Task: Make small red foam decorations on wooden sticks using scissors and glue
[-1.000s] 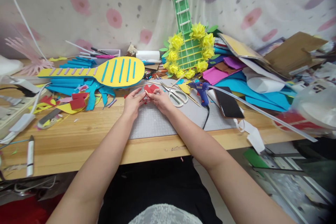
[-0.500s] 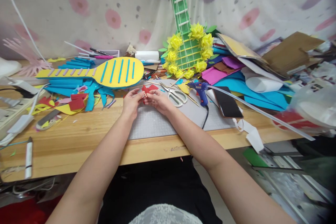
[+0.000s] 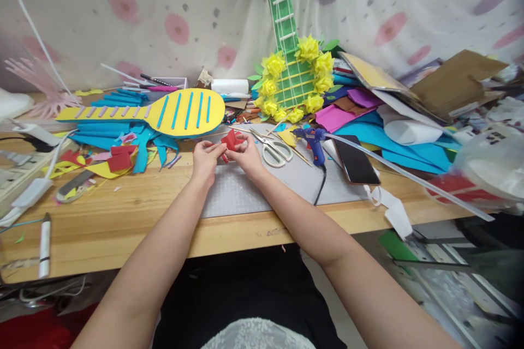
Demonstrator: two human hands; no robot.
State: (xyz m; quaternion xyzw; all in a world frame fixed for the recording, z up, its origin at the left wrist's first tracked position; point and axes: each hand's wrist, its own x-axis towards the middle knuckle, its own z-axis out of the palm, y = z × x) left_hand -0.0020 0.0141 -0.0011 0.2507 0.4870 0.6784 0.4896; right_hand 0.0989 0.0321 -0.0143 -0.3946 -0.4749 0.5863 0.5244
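Observation:
Between my two hands, above the grey cutting mat (image 3: 241, 196), is a small piece of folded red paper (image 3: 232, 139). My left hand (image 3: 206, 159) pinches its lower left side with thumb and fingers. From the other side my right hand (image 3: 245, 156) grips it, fingers curled round its right edge. The fingers hide part of the paper. Just right of my right hand lie scissors (image 3: 273, 148) with pale handles. Beyond them a blue glue gun (image 3: 314, 144) rests on the mat, a long clear glue stick (image 3: 409, 175) sticking out of its back.
A yellow paper instrument (image 3: 184, 113) with blue strips lies at left, beside red and yellow scraps (image 3: 120, 159). At the back stands a green paper guitar (image 3: 292, 84) with yellow flowers. A phone (image 3: 356, 159) lies right of the glue gun; a marker (image 3: 45, 245) is at front left.
The red paper has turned in my fingers and shows more of its upper part. My right hand has shifted its grip, fingers now more upright along the right edge.

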